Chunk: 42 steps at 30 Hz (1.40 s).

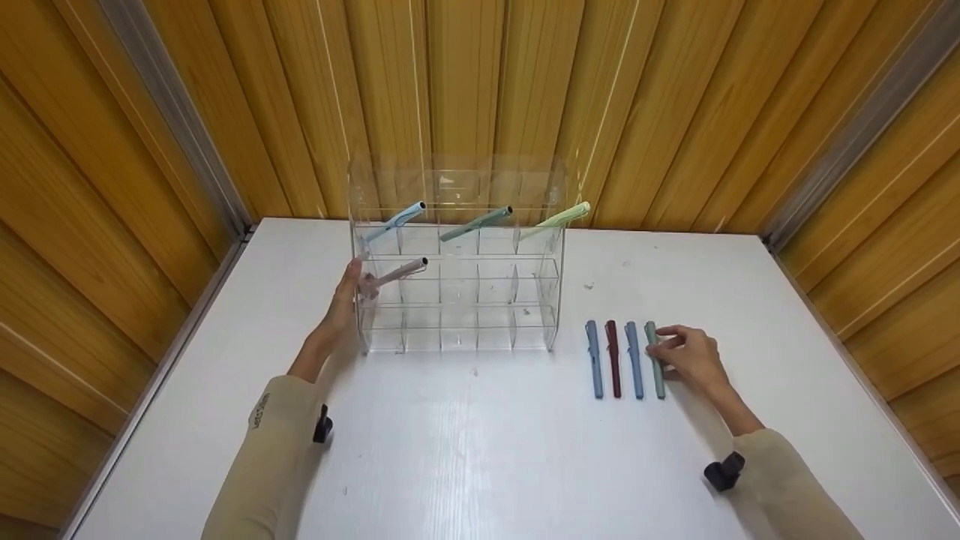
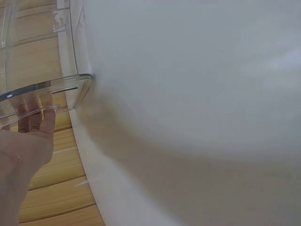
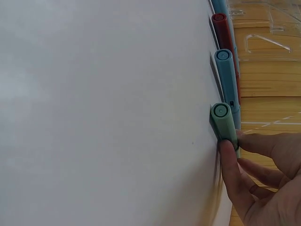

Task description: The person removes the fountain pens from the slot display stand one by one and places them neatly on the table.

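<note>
A clear acrylic pen rack [image 1: 459,315] with rows of compartments stands on the white table. My left hand [image 1: 343,304] rests against its left side; in the left wrist view, the fingers [image 2: 48,120] meet the clear side panel [image 2: 51,87]. On the right, my right hand [image 1: 691,358] pinches a green pen [image 1: 655,360] between thumb and fingers. This green pen lies at the right end of a row, beside a blue pen [image 1: 634,360], a dark red pen [image 1: 614,358] and another blue pen [image 1: 595,360]. The right wrist view shows fingertips on both sides of the green pen [image 3: 223,120].
In the rack's top row lean a light blue pen [image 1: 397,221], a dark green pen [image 1: 478,223] and a pale green pen [image 1: 556,220]. A greyish-pink pen [image 1: 401,271] leans in the row below. Wood-patterned panels [image 1: 465,90] enclose the white table [image 1: 465,450].
</note>
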Available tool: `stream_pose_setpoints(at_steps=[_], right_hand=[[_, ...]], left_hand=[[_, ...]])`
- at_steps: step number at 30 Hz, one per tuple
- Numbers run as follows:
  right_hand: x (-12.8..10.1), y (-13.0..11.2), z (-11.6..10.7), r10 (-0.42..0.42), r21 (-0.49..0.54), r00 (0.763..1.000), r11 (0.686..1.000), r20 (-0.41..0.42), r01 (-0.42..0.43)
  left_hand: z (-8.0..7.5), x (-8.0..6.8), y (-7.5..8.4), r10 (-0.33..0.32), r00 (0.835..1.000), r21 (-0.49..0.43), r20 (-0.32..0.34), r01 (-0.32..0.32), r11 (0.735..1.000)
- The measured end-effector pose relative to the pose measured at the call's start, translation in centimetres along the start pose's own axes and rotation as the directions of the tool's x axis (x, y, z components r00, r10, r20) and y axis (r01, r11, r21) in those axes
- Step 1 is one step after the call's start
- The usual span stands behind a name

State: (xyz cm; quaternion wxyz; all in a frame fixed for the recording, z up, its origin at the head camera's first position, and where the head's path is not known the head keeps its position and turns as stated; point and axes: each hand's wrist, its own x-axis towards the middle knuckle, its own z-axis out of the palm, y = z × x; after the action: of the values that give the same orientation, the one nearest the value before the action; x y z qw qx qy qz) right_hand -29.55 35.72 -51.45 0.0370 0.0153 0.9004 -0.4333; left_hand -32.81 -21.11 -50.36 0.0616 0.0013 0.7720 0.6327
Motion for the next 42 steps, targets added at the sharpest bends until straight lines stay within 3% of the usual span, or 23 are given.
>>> stream_pose_setpoints(at_steps=[8, 15, 28, 35, 42], right_hand=[[-0.2, 0.2, 0.1, 0.010, 0.027, 1.000, 1.000, 0.006, -0.010], [-0.2, 0.4, 0.0, -0.023, 0.037, 1.000, 0.999, -0.011, 0.023], [-0.1, -0.2, -0.6, 0.028, -0.020, 1.000, 0.999, -0.005, -0.028], [-0.2, -1.0, -1.1, -0.049, -0.005, 0.998, 0.999, -0.047, 0.049], [-0.3, -2.3, -0.6, -0.088, 0.101, 0.993, 0.990, -0.081, 0.096]], left_hand=[[-0.1, 0.0, 0.0, 0.049, 0.998, 0.039, -0.028, -0.048, 0.998], [-0.2, 0.0, 0.0, 0.042, 0.999, 0.081, 0.008, -0.043, 0.996], [-0.2, -0.1, 0.0, 0.053, 0.999, 0.064, 0.001, -0.053, 0.997], [-0.2, 0.0, 0.2, 0.040, 0.999, 0.078, -0.001, -0.039, 0.996], [-0.2, -0.1, -0.1, 0.042, 0.999, 0.103, 0.015, -0.043, 0.994]])
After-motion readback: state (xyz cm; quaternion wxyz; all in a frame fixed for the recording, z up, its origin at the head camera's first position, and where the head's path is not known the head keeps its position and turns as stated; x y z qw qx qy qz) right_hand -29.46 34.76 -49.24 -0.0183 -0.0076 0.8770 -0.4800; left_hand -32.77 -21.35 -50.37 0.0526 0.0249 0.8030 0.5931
